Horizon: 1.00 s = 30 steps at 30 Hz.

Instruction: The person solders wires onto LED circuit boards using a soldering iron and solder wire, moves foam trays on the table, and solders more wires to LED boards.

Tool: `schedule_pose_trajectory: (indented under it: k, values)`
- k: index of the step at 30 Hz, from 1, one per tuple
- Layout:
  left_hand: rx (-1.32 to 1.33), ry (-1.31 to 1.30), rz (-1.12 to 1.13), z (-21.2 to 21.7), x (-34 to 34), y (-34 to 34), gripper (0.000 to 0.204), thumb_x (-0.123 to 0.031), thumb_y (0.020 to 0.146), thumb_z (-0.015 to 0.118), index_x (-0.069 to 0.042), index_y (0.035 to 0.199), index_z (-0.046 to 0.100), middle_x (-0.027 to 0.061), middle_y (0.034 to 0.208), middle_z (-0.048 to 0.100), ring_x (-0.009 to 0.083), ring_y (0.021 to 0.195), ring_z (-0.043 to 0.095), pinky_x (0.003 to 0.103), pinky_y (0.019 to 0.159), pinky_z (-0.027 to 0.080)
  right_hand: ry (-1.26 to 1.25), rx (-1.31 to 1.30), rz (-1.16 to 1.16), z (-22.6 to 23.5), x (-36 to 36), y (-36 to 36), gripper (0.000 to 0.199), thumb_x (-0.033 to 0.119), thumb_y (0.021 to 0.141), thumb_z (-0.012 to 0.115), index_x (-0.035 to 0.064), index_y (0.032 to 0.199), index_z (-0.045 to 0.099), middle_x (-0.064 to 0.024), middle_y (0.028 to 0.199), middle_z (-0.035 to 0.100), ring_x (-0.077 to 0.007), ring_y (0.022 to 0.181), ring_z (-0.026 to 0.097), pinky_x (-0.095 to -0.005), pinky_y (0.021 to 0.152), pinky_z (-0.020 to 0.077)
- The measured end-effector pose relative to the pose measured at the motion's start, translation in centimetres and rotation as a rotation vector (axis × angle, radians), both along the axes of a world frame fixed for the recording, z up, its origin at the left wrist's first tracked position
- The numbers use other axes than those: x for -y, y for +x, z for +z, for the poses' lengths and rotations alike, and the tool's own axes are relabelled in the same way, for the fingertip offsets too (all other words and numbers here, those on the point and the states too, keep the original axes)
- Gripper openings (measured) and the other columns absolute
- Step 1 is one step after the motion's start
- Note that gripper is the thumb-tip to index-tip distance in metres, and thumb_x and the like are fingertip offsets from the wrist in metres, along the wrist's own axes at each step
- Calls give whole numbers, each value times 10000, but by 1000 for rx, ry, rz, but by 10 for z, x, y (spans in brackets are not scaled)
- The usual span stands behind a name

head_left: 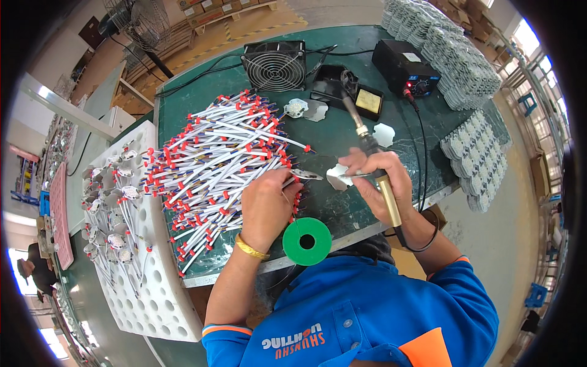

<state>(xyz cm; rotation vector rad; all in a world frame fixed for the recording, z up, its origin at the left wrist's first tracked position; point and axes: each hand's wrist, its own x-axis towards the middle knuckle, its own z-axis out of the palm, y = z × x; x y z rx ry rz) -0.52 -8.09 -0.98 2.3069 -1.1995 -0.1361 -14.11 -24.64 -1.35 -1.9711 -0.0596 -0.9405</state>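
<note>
Recommend steadying plate (307, 175), pinched in left hand (267, 202) beside wires (223, 156) over tabletop (343, 211), and turning iron (389, 199), gripped in right hand (391, 178) with tip (348, 104) away, slowly inward, clear of wires.

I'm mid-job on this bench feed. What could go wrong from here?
The soldering iron in the right hand could, if hot, burn skin or scorch the pile of white wires should it swing toward the left hand.

Its black cord loops by the right wrist, so it might snag and jerk the iron.

The green spool appears at the table's front edge; a knock could perhaps send it off.
</note>
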Motion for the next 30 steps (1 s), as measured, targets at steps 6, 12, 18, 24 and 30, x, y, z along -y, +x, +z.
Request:
schedule_pose_trajectory:
  k: [6,12,18,24,30]
  values:
    - [-1215,-861,99,10,-14,11,98,-86,847,596,-46,937,600,21,802,604,80,669,522,205,590,412,32,68,100,4,-4,9,261,-122,724,609,71,862,499,-52,787,623,-201,812,523,-325,762,465]
    - [-1447,-656,-49,10,-15,10,153,-158,899,532,-62,1016,549,-9,729,549,88,600,493,193,578,385,-14,205,132,8,-13,28,288,-109,676,599,98,863,522,-59,801,622,-253,777,522,-360,682,425]
    - [-1427,-667,-76,1,-11,6,177,-132,870,591,-56,1023,548,-4,781,605,34,596,501,159,525,382,-204,188,103,4,-21,43,360,-119,581,596,106,861,574,-91,763,595,-299,753,521,-352,647,434]
    - [-1343,-805,63,-7,-9,6,200,-49,827,633,-38,1010,552,-18,739,608,9,586,470,158,500,352,-188,228,93,8,-22,49,311,-150,672,503,50,910,500,-199,994,623,-323,887,574,-380,803,452]
    - [-1224,-808,67,-5,-6,3,190,-61,834,630,-26,1005,554,1,774,626,15,632,509,149,529,389,98,-17,21,9,-31,45,232,-25,753,609,37,937,482,-165,979,599,-172,704,581,-269,644,461]
